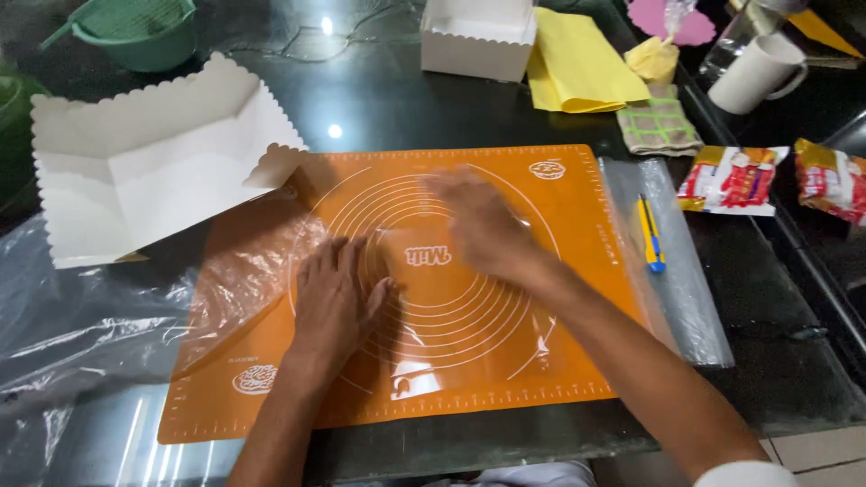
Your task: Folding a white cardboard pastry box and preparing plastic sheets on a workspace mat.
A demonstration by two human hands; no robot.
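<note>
Here both flat, released hands, left hand (336, 293) and right hand (483, 225), press clear plastic film (253, 271) over the orange mat (559, 298).

A single head-worn camera looks steeply down and forward from above the near edge of a dark table (433, 108), close enough that both forearms enter from the bottom edge. An orange mat (505, 361) fills the middle of the view, its long side running left to right. The far table edge lies beyond the top of the view.
</note>
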